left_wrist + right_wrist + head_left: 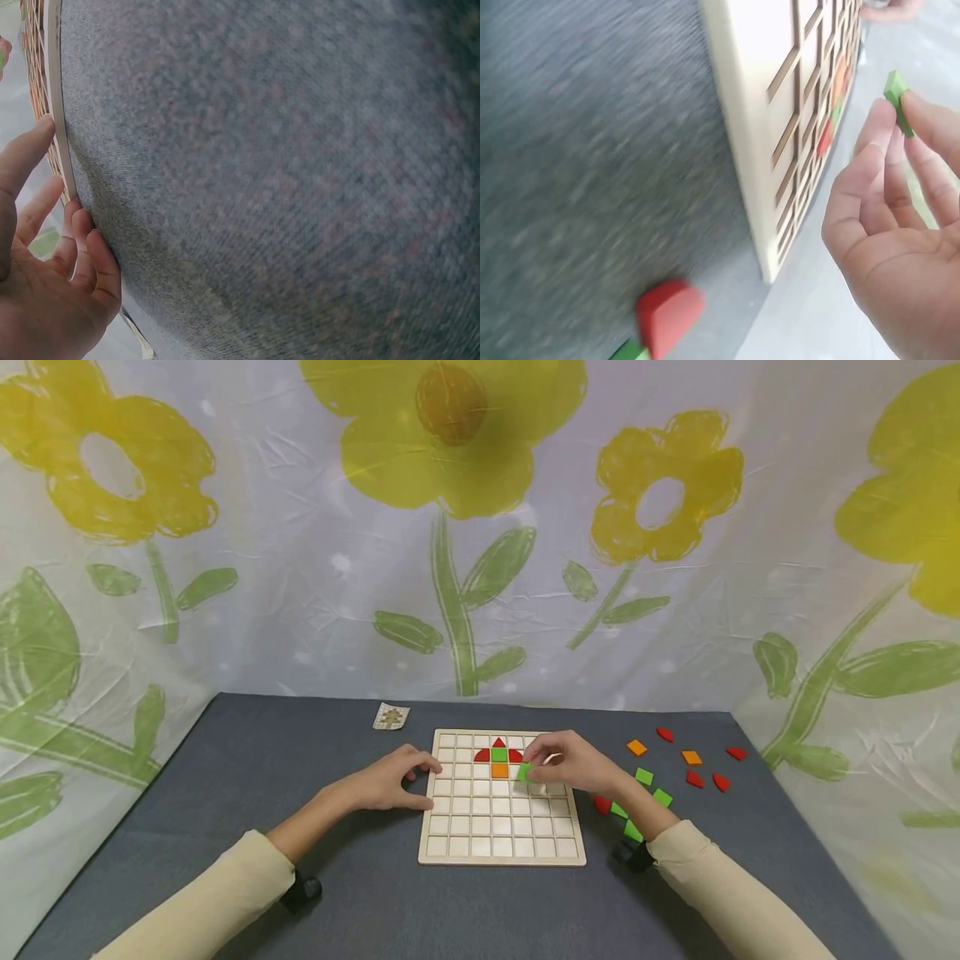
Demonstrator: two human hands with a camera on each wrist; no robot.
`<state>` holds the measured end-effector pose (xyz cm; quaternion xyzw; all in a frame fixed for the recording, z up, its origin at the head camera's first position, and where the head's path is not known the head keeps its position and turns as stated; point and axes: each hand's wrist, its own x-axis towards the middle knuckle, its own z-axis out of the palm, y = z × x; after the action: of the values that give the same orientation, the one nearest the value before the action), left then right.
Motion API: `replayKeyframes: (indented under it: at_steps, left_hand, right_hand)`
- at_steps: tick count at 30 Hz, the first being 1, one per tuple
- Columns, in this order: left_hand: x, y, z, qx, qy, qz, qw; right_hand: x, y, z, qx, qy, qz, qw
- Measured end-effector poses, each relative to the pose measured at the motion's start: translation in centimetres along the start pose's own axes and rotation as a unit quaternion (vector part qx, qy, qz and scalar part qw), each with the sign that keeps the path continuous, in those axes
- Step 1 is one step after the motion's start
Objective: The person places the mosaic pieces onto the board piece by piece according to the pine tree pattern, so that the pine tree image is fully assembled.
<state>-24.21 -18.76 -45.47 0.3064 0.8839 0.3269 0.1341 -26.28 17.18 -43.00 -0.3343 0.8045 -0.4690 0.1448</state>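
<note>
A wooden grid board [501, 850] lies on the dark cloth, its squares edged by raised strips. Near its top sit a red triangle [498, 743], a green square tile [498, 755], an orange square tile [499, 770] and red rounded pieces [482, 756] on either side. My right hand [573, 764] is over the board's upper right and pinches another green square tile [898, 103] between thumb and fingertips, above the surface. My left hand [390, 779] touches the board's left edge with thumb and fingertips, the fingers loosely spread and holding no tile.
Loose green tiles [643, 777], orange tiles [637, 747] and red pieces [694, 778] lie scattered right of the board, some beneath the right forearm. A small patterned card [392, 717] lies at the back left. Behind the table [360, 893] hangs a flowered curtain [315, 568].
</note>
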Motion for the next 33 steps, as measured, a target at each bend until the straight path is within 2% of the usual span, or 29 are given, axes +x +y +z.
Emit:
replayKeyframes:
  at_steps: [7, 18, 26, 33]
  left_hand:
    - [-0.1, 0.0, 0.0, 0.001, -0.001, -0.001, 1.0]
    - [0.0, 0.1, -0.2, -0.001, 0.0, -0.003, 1.0]
    - [0.4, 0.1, -0.4, 0.003, -0.002, -0.004, 1.0]
    - [0.4, 0.1, -0.4, 0.003, -0.003, -0.004, 1.0]
  right_hand:
    - [1.5, -0.7, 1.1, -0.005, -0.005, -0.009, 0.9999]
    - [4.0, -0.4, 2.3, 0.006, -0.015, -0.019, 0.9997]
    - [5.0, -0.7, 2.6, -0.016, -0.005, -0.006, 0.9998]
    - [5.8, -0.5, 3.0, -0.012, 0.001, 0.002, 0.9999]
